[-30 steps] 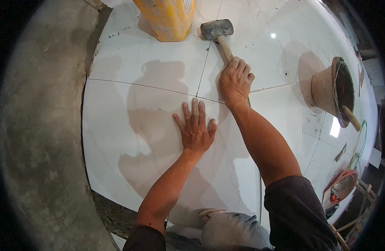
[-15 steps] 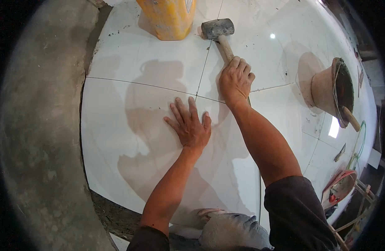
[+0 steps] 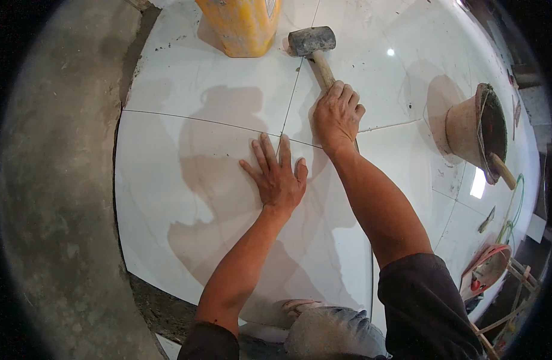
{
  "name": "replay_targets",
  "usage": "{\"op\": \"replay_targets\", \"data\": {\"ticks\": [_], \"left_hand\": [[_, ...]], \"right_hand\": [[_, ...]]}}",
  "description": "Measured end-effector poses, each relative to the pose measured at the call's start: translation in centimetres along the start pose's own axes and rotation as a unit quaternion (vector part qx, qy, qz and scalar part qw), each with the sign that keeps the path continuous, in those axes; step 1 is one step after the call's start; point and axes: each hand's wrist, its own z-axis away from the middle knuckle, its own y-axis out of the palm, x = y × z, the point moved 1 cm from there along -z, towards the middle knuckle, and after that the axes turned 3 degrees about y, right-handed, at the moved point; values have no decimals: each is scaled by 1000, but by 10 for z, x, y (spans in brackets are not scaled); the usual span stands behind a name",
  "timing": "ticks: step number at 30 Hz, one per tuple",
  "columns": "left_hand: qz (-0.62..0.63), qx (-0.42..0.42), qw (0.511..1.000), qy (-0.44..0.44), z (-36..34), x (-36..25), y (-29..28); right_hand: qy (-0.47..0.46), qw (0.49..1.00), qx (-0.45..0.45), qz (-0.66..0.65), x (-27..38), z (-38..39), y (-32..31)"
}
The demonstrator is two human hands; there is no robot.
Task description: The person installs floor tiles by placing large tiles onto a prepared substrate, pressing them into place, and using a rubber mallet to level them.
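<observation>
My left hand (image 3: pixel 279 180) lies flat on a large white floor tile (image 3: pixel 162 174), its fingers spread. The fingertips reach the thin dark joint between this tile and the one beyond it, close to where several tiles meet. My right hand (image 3: pixel 338 120) is wrapped round the wooden handle of a rubber mallet (image 3: pixel 312 41). The mallet's dark head is farther off, over the joint between two far tiles. My right palm and the lower end of the handle are hidden.
A yellow plastic container (image 3: pixel 243 30) stands beyond the mallet. To the right, a bucket (image 3: pixel 465 129) lies tipped with a wooden handle sticking out. A reddish basin (image 3: pixel 489 267) is nearer on that side. Bare concrete (image 3: pixel 60 180) borders the tiles on the left.
My left hand has slid slightly forward and to the right, its fingertips now at the tile joint. My right hand and the mallet have stayed in place.
</observation>
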Motion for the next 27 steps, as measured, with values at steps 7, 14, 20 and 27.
{"op": "replay_targets", "data": {"ticks": [7, 14, 20, 27], "left_hand": [[-12, 4, 999, 33, -5, -3, 2], [-19, -18, 1000, 6, -16, 8, -1], [-30, -8, 999, 32, -16, 13, 1], [-34, -30, 999, 23, 11, 13, 3]], "right_hand": [[7, 1000, 2, 6, 0, 0, 1], [4, 1000, 16, -2, 2, -1, -2], [6, 1000, 16, -3, -3, 0, 0], [-1, 999, -41, 3, 1, 3, 0]]}}
